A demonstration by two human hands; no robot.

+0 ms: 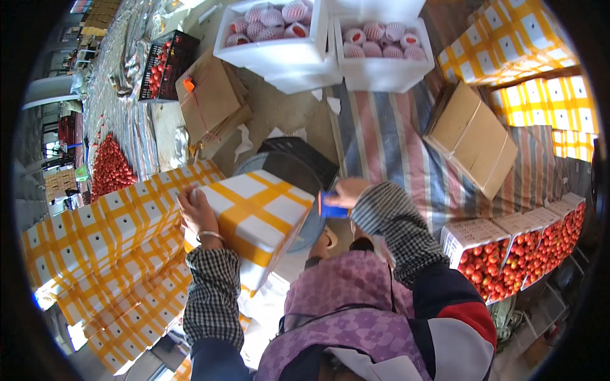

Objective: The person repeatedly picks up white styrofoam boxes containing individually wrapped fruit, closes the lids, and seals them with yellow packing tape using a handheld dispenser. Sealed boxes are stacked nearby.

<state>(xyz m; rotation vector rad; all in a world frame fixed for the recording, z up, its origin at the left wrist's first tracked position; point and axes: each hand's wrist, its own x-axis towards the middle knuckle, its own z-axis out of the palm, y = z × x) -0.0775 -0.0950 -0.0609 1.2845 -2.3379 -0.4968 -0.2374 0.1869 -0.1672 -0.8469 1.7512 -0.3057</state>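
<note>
A white foam box crossed with yellow tape sits tilted in front of me, over a round grey tub. My left hand grips the box's left end, with the fingers over its edge. Just off the box's right corner, my right hand is closed round a blue tape dispenser. Part of the dispenser is hidden by the fingers, and its tape cannot be made out clearly.
Taped foam boxes are stacked at left, with more at far right. Two open foam boxes hold net-wrapped fruit. Flattened cartons lie on striped sheeting. Crates of red fruit stand at right. A black crate lies behind the tub.
</note>
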